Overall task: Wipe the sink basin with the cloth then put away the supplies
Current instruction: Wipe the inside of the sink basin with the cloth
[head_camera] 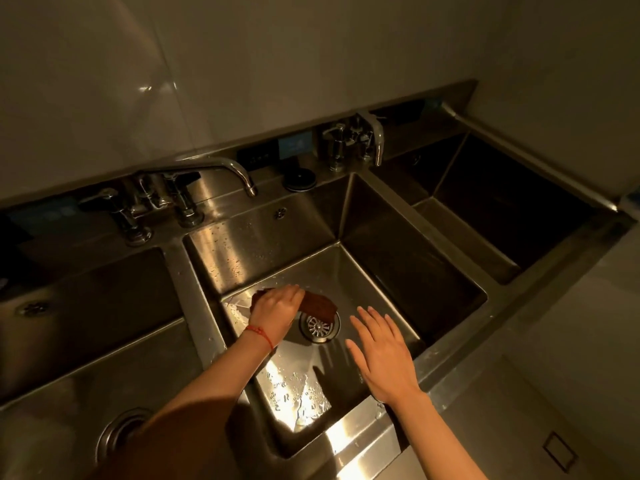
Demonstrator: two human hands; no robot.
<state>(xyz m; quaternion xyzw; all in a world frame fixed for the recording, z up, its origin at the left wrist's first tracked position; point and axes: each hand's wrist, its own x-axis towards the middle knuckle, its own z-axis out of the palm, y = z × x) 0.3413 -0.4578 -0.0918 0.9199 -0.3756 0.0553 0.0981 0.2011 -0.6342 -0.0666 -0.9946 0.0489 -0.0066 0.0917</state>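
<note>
The middle steel sink basin [377, 271] is wet, with water drops on its floor and back wall. My left hand [277, 308] grips a dark brown cloth [320, 306] and holds it against the basin floor just behind the round drain strainer [319, 328]. A red string bracelet is on that wrist. My right hand [381, 351] hovers over the right part of the basin, palm down, fingers straight and spread, holding nothing.
A swivel faucet [221, 171] reaches over the basin's back left. A second faucet [375, 136] and a soap pump [334, 143] stand at the back right. Another basin [86, 306] lies left, a third basin [502, 216] right. A round black lid [299, 178] sits on the back ledge.
</note>
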